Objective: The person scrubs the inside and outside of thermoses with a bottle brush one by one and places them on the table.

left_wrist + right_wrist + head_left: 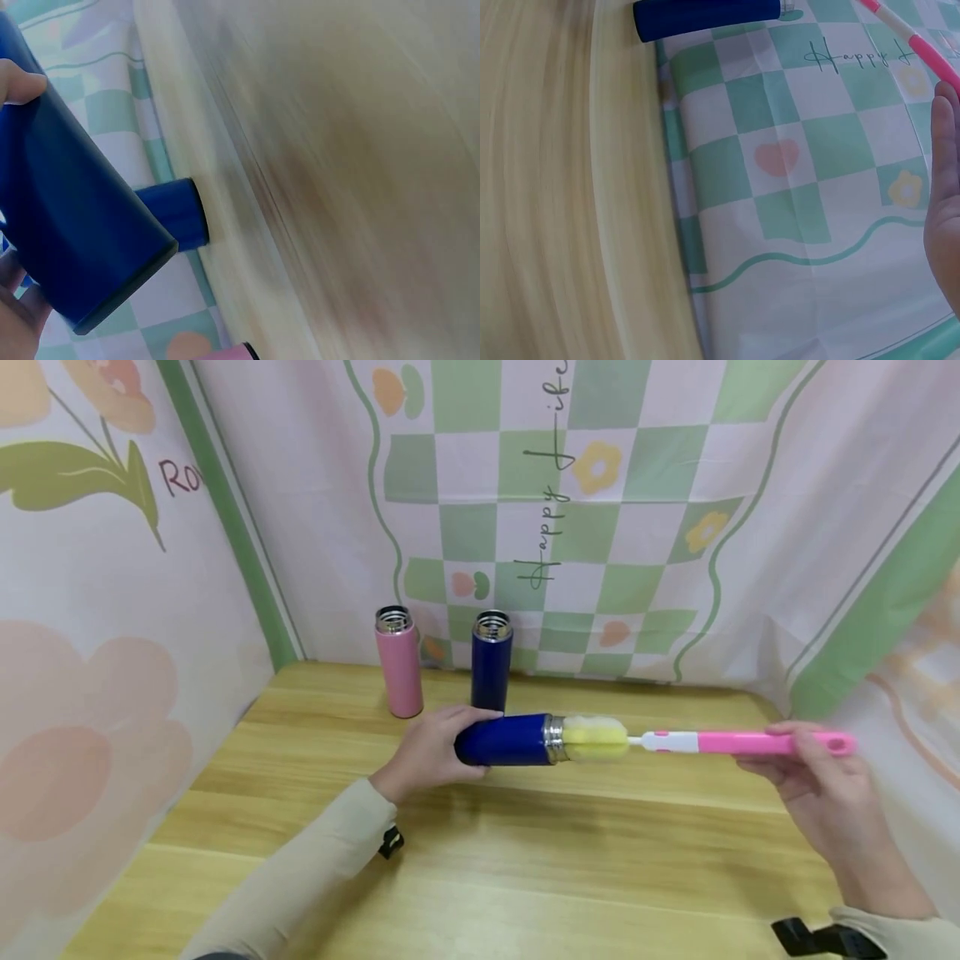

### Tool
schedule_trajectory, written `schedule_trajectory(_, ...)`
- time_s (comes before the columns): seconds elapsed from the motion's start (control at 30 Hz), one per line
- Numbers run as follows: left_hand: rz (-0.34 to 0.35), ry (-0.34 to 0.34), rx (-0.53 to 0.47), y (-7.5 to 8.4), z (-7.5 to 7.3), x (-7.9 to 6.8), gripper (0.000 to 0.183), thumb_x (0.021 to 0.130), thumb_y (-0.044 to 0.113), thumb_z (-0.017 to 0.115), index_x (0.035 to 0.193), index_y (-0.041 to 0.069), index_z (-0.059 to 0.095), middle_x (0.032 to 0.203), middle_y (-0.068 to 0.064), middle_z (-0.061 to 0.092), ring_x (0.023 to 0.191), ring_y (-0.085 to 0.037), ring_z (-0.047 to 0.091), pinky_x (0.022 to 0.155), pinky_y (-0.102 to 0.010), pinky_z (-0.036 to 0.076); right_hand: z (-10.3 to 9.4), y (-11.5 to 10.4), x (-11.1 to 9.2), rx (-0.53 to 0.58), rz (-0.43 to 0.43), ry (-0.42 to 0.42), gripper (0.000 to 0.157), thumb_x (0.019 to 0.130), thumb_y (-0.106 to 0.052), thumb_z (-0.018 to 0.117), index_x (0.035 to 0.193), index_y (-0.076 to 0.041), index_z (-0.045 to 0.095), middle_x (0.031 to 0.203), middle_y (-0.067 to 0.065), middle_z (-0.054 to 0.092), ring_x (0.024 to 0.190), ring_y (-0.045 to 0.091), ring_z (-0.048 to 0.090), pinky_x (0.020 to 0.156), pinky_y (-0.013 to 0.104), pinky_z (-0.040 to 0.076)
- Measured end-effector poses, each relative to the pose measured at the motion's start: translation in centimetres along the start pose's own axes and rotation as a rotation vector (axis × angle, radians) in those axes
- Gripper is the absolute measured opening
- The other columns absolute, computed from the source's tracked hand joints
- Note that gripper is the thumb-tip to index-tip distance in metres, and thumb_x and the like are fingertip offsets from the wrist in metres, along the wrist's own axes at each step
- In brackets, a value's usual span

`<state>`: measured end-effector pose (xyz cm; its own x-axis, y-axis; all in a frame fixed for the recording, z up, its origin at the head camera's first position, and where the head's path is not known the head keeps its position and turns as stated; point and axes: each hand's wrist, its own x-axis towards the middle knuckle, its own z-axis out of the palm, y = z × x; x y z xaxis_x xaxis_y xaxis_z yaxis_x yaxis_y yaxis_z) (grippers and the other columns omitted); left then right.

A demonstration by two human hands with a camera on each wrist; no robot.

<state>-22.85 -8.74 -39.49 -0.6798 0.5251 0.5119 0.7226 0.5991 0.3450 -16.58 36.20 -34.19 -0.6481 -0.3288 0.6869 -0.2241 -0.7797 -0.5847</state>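
My left hand grips a dark blue bottle near its base, holding it sideways over the table with its metal mouth facing right. In the left wrist view, thumb and fingers wrap this blue bottle from both sides. My right hand holds the pink handle of a bottle brush. The brush's yellow and white sponge head lines up with the bottle's mouth, right at the rim. In the right wrist view, the pink handle rises past the fingers of the right hand.
A pink bottle and a second dark blue bottle stand upright without lids at the back of the wooden table. Behind them hangs a checked green and white curtain; another printed curtain hangs at the left.
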Motion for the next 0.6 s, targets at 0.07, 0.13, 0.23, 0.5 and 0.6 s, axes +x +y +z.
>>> schedule_trajectory(0.07, 0.015, 0.001, 0.006, 0.1, 0.1, 0.0, 0.072, 0.071, 0.037, 0.088, 0.137, 0.029, 0.060, 0.127, -0.001, 0.066, 0.112, -0.017, 0.062, 0.092, -0.037, 0.052, 0.2, 0.2, 0.2, 0.001, 0.002, -0.007, 0.045, 0.105, 0.008, 0.010, 0.123, 0.029, 0.046, 0.121, 0.040, 0.057, 0.116, 0.046, 0.060, 0.098, 0.050, 0.047)
schedule_trajectory(0.13, 0.022, -0.008, 0.017, 0.2, 0.1, 0.0, 0.072, 0.071, 0.038, 0.088, 0.137, 0.029, 0.060, 0.127, 0.000, 0.066, 0.112, -0.016, 0.063, 0.092, -0.037, 0.052, 0.2, 0.5, 0.2, -0.003, 0.001, -0.001, 0.045, 0.105, 0.009, 0.010, 0.122, 0.029, 0.046, 0.120, 0.040, 0.057, 0.115, 0.046, 0.060, 0.096, 0.050, 0.048)
schedule_trajectory(0.23, 0.017, -0.020, 0.030, 0.3, 0.1, 0.0, 0.072, 0.071, 0.039, 0.087, 0.137, 0.030, 0.060, 0.127, 0.001, 0.065, 0.113, -0.015, 0.062, 0.093, -0.035, 0.051, 0.1, 0.8, 0.3, -0.017, -0.006, 0.020, 0.044, 0.104, 0.010, 0.011, 0.121, 0.029, 0.047, 0.118, 0.040, 0.059, 0.112, 0.046, 0.062, 0.095, 0.050, 0.049)
schedule_trajectory(0.5, 0.025, -0.014, 0.026, 0.3, 0.1, 0.4, 0.071, 0.071, 0.041, 0.087, 0.137, 0.031, 0.060, 0.126, 0.003, 0.066, 0.111, -0.013, 0.062, 0.092, -0.035, 0.052, -0.1, 2.1, 0.7, -0.095, 0.022, 0.068, 0.042, 0.104, 0.011, 0.015, 0.122, 0.026, 0.050, 0.117, 0.034, 0.060, 0.111, 0.042, 0.063, 0.094, 0.046, 0.050)
schedule_trajectory(0.6, 0.004, -0.018, 0.011, 0.3, 0.1, 0.4, 0.072, 0.071, 0.039, 0.088, 0.136, 0.030, 0.060, 0.127, 0.002, 0.066, 0.112, -0.014, 0.063, 0.093, -0.036, 0.052, 0.0, 2.5, 0.9, -0.131, 0.024, 0.095, 0.040, 0.104, 0.011, 0.017, 0.121, 0.025, 0.051, 0.116, 0.032, 0.062, 0.110, 0.040, 0.064, 0.093, 0.045, 0.051)
